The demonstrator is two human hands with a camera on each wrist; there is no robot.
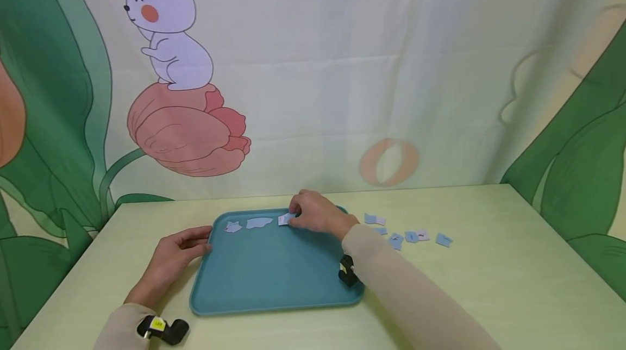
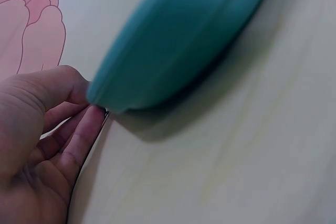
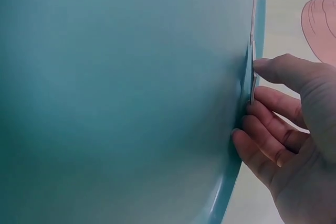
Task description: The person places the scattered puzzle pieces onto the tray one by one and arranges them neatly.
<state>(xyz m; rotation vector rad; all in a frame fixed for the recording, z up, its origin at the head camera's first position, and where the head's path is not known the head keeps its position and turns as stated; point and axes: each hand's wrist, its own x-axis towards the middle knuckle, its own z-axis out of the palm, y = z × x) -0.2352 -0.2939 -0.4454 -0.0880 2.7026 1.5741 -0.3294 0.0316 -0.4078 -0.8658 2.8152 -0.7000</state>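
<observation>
A teal tray (image 1: 274, 274) lies on the pale yellow table. My left hand (image 1: 171, 260) grips its left rim, the thumb and fingers meeting at the edge in the left wrist view. Near the far rim my right hand (image 1: 320, 213) pinches a small light blue and white paper piece (image 1: 283, 220), seen edge-on in the right wrist view, low against the tray. To its left on the tray lie a long pale piece (image 1: 259, 223) and a smaller irregular piece (image 1: 233, 226). Whether the held piece lies flat is hard to tell.
Right of the tray several loose blue and pinkish pieces lie on the table, among them one (image 1: 444, 239) farthest right and a blue piece (image 1: 396, 241) nearer the sleeve. A curtain (image 1: 303, 94) printed with a rabbit and flowers hangs behind the table.
</observation>
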